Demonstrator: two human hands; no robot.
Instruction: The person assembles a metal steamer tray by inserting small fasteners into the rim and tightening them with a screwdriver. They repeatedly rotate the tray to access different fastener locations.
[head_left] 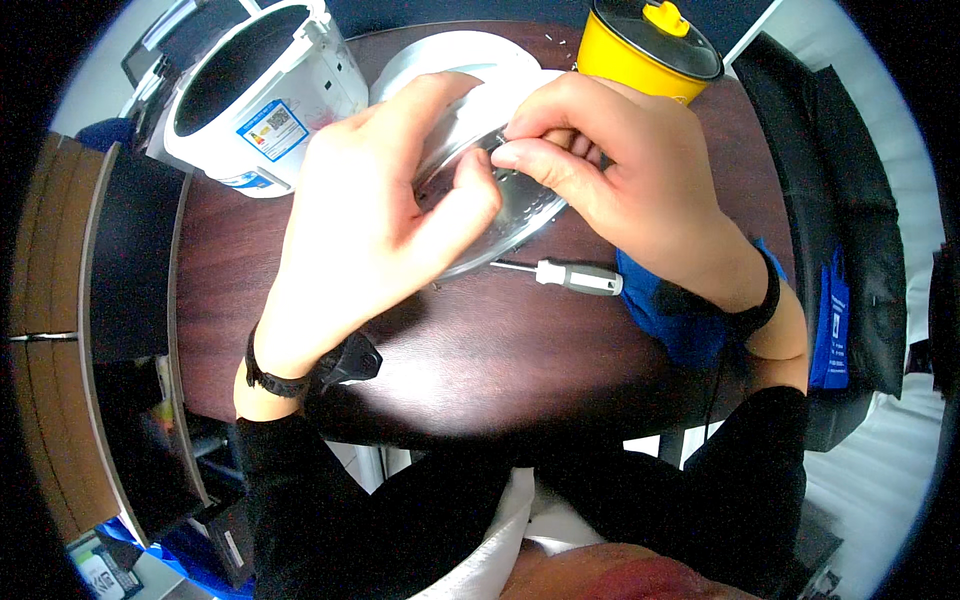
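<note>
A round, shiny see-through or metallic lid [524, 205] is tilted up over the table, beneath my two hands. My left hand [375, 190] curls around its left side, thumb bent toward the middle and the fingertips partly hidden. My right hand [625, 155] is closed, its thumb and index finger pinching a tiny dark piece over the lid; its kind is too small to make out. Behind the lid lies a white round part [455, 50]. Just below it on the table rests a grey-and-white screwdriver [580, 278], its shaft pointing left.
A white appliance body [320, 95] with a blue label stands at the far left. At the far right is a yellow pot [635, 55] with a black lid. Blue cloth [675, 315] lies under my right forearm. Shelves [100, 270] flank the dark wooden table [480, 345] on the left.
</note>
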